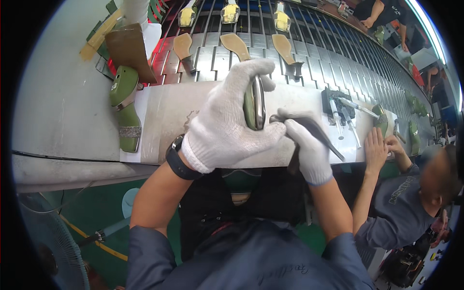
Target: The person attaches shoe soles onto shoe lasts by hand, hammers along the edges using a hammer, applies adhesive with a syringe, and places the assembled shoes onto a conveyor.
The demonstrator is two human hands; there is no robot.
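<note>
My left hand (232,116) wears a white knit glove and is closed around a green shoe last (249,107), held up over the bench's near edge. A dark shiny band (259,104) runs along the last's right side. To its right, my gloved right hand (309,154) is closed on a dark, bent, sole-like piece (321,133), partly smeared by motion. One end of the piece is close to the left thumb; whether they touch is unclear. Its lower part is partly hidden by the right hand.
Another green last (126,108) lies at the left. Tan soles (234,44) with dark heels rest across the slatted conveyor (208,58), beyond the bench (164,104). A dark holder (331,101) carries syringes. A co-worker's hands (377,147) work at right; a fan (53,241) stands lower left.
</note>
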